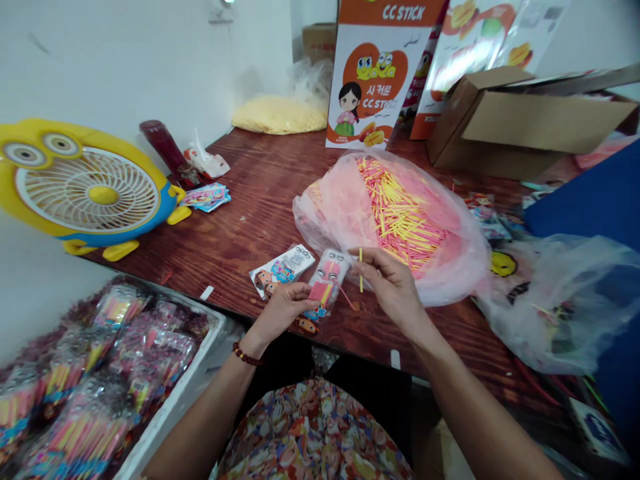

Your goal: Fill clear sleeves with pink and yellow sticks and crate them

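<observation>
My left hand (287, 308) pinches the lower part of a clear printed packet (327, 273) with pink and yellow sticks inside. Between the fingertips of my right hand (387, 283) stands a yellow stick (361, 270), nearly upright, just right of the packet's top. A second packet with a cartoon print (281, 270) lies flat to the left of my hands. One loose pink stick (349, 299) rests on the table below the packet. Behind my right hand spreads a big translucent bag (325, 207), opened over a heap of pink and yellow sticks (400, 213).
A yellow minion-shaped fan (100, 193) stands at the left of the wooden table (220, 233). Below it, a white foam box (170, 393) holds many filled packets. Printed cartons (373, 100) and an open cardboard box (530, 127) line the back. Crumpled plastic (575, 300) hangs at the right.
</observation>
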A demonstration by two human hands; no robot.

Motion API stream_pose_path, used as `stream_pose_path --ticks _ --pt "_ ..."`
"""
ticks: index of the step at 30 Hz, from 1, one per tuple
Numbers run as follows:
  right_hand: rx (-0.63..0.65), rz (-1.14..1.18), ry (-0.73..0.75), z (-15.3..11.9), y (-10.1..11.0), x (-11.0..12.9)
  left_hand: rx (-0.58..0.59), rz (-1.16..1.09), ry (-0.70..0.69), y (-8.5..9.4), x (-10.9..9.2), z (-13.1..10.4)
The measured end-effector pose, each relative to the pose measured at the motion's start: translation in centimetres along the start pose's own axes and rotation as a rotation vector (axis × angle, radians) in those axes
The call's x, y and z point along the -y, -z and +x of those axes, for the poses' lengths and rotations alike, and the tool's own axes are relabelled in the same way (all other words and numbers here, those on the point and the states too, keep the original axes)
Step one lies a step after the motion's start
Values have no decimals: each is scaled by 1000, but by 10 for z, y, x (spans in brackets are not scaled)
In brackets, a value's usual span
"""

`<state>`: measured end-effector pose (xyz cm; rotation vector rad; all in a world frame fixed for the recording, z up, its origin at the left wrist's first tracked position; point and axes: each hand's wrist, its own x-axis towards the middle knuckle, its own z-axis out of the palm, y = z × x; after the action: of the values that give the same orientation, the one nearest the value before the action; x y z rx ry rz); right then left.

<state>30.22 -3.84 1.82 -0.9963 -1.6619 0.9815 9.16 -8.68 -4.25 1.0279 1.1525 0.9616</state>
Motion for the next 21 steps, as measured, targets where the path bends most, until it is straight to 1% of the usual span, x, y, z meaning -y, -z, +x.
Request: stream_pose_path --ticks 2,4,9,12,17,19,21 --pt "-57 138 -13 7 -1 3 33 -14 11 -1 -1 -1" --pt "-100 219 -10 14 -4 5 49 -38 19 -4 -2 -2" --pt "-159 280 -4 19 -16 6 79 -62 27 -9 -6 -4" --pt "-141 289 -28 17 -22 4 95 -69 26 -10 -8 -5" --pt "-55 308 -125 8 -28 -2 89 -95 45 -12 -9 -4" --pt "-23 257 -130 6 -28 -6 87 -110 57 -13 -9 -2" --pt "-19 166 -93 5 -27 -9 88 -124 69 -14 -10 -1"
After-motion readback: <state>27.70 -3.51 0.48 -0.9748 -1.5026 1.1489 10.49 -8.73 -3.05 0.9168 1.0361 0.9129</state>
